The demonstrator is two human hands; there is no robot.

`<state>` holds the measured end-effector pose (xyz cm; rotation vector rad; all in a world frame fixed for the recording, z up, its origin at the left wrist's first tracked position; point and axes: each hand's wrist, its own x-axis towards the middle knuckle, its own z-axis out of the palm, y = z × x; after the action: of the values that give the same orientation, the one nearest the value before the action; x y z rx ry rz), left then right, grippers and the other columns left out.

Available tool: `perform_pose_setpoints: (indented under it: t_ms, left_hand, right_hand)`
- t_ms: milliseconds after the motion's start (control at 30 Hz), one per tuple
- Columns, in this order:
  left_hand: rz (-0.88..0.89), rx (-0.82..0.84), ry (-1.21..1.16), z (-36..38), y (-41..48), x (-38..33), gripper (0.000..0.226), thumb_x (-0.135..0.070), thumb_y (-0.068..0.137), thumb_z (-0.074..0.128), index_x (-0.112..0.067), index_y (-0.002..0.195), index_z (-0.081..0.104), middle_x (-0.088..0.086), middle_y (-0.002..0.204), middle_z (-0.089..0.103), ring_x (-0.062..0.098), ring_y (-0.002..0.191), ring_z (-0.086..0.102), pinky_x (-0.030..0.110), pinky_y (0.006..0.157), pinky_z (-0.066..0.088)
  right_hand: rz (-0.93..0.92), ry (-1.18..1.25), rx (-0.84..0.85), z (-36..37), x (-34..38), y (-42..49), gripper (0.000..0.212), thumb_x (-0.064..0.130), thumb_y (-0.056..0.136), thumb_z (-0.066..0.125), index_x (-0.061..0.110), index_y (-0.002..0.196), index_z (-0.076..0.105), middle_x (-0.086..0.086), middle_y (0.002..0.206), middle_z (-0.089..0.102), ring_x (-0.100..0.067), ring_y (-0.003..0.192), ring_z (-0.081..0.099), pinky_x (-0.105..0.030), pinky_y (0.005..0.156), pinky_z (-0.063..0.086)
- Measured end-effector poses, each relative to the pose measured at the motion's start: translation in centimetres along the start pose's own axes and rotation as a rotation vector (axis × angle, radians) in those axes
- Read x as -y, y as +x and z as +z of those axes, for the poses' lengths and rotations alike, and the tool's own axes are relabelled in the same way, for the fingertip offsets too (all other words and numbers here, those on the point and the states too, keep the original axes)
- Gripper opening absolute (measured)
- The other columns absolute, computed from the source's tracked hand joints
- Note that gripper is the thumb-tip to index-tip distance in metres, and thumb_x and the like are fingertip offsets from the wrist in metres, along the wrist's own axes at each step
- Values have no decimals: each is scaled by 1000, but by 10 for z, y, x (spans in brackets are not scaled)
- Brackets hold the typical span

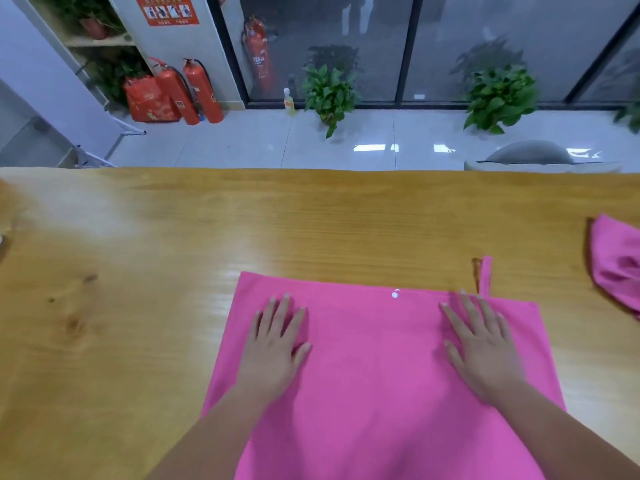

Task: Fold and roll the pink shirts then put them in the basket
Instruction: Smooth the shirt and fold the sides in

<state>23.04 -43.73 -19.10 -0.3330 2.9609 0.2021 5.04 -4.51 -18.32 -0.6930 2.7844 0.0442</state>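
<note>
Pink shirts (374, 368) (620, 268), perhaps two; two hands (273, 344) (485, 348).

- left hand (273, 344): palm down, lying flat, fingers (285, 306) straight and slightly spread, pointing away from the body
- left thumb (302, 351) splayed out toward the right hand, holds nothing
- right hand (485, 348): palm down, flat, fingers (467, 308) straight, fanned, angled a little to the left
- right thumb (452, 355) stuck out toward the left hand, nothing pinched
- hands well apart, about level with each other, not touching
- left forearm (207, 434) bare, comes in from the bottom edge, slants up to the right
- right forearm (575, 445) bare, comes in from the bottom right corner, slants up to the left
- both wrists roughly straight
</note>
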Motion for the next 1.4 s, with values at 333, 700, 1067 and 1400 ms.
perform_pose_setpoints:
  t_ms: [333, 700, 1067, 1400]
  left_hand:
    - [-144, 25, 105, 7, 38, 5, 81, -78, 101, 22, -37, 168, 2, 10, 176, -8, 35, 161, -15, 66, 127, 6]
    - [-152, 3, 43, 6, 24, -1, 81, -77, 101, 30, -40, 168, 6, 3, 177, -11, 30, 162, -12, 63, 128, 10]
    - [-227, 109, 209, -41, 152, -1, 88, -82, 96, 18, -34, 168, 5, 18, 175, -4, 46, 160, -6, 68, 125, 5]
    - [-117, 33, 23, 4, 11, -37, 74, -71, 105, 25, -40, 168, 1, 1, 177, -11, 28, 162, -15, 60, 129, 10]
  right_hand:
    - [96, 1, -39, -9, -3, 41, 71, 72, 101, 12, 45, 167, 4, 0, 177, -11, -27, 162, -14, -56, 130, 10]
    - [185, 71, -57, 9, 16, -1, 75, 77, 100, 23, 46, 166, 2, 5, 177, -10, -25, 163, -12, -57, 130, 11]
    - [294, 24, 25, -40, -2, 121, 75, 70, 102, 19, 38, 168, 4, -3, 176, -11, -36, 162, -8, -63, 128, 8]
    - [116, 74, -20, 14, 51, -8, 75, 75, 102, 24, 46, 166, 0, 5, 176, -12, -26, 162, -13, -57, 129, 11]
